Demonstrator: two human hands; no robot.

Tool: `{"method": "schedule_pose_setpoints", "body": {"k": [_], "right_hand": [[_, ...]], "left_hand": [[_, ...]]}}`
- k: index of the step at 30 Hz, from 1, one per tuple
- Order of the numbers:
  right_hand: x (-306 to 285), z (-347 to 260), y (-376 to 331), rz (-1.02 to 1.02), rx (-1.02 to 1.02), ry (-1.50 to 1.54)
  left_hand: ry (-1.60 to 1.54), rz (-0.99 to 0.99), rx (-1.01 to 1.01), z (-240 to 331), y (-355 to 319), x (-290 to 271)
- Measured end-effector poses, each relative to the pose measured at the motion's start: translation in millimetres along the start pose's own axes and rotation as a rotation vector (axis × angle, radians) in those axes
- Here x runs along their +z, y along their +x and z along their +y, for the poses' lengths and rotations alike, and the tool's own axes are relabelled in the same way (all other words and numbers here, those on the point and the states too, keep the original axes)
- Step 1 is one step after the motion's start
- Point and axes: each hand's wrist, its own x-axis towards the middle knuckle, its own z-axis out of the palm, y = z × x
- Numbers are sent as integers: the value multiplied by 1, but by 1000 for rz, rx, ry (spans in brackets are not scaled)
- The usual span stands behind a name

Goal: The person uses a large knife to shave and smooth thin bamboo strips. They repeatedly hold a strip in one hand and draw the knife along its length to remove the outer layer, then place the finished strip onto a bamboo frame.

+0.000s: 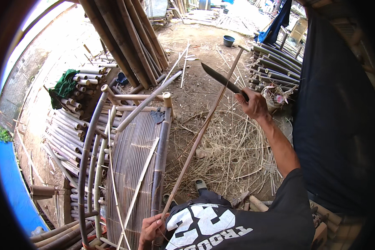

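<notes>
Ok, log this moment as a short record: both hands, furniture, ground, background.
Left hand: holds the near end of a long bamboo strip
Right hand: grips a large knife by its dark handle
Blade: crosses the strip in view; contact cannot be told
Furniture: slatted bamboo bench at left, pale strips lying on it
Ground: scattered shavings
Background: stacked poles at right, a dark bucket to their left
</notes>
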Motion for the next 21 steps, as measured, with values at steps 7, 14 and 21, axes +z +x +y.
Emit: {"method": "schedule_pose_setpoints", "body": {"k": [7,14,21], "right_hand": [[-52,108,36,-16,477,-25],[-48,106,10,100,631,51],[39,-95,-85,-402,589,1392]], "left_hand": [[79,57,-205,-7,-60,-44],[273,159,-96,6,-5,-24],[-73,-97,-99,53,132,80]]}}
